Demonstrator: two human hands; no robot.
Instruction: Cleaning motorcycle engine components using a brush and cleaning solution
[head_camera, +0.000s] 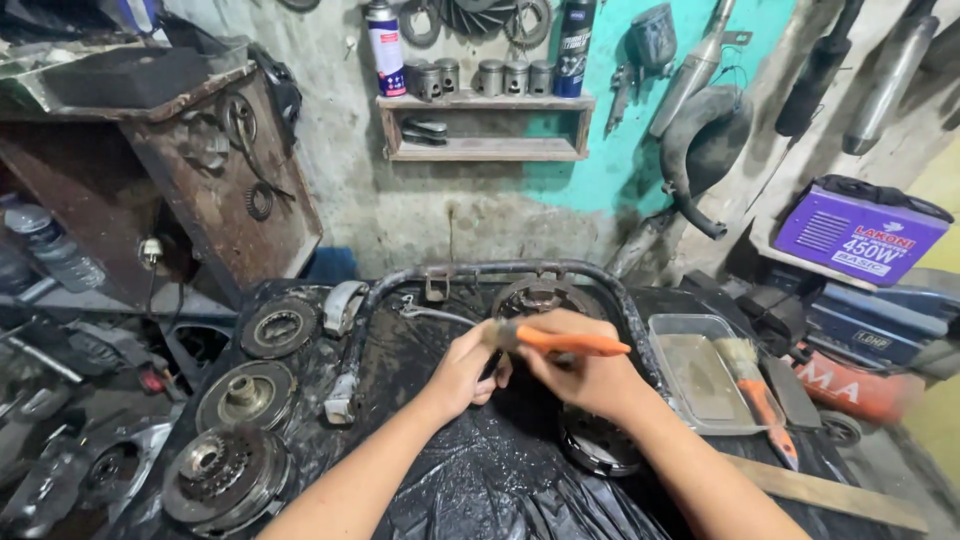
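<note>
My right hand (585, 372) grips a paintbrush with an orange handle (572, 343), its bristle end pointing left toward my left hand (465, 368). My left hand is closed around a small dark part that is mostly hidden by the fingers. Both hands meet over black plastic sheeting (480, 470) on the bench. A round metal clutch part (598, 445) lies just under my right wrist. Another round metal part (540, 295) sits beyond the hands, inside a bent black tube frame (500, 270).
Three greasy clutch discs (246, 395) lie in a row on the left. A metal tray (700, 375) with a second orange brush (762, 400) sits at right. A wall shelf (485, 125) holds pistons and spray cans. A purple welder box (860, 235) stands far right.
</note>
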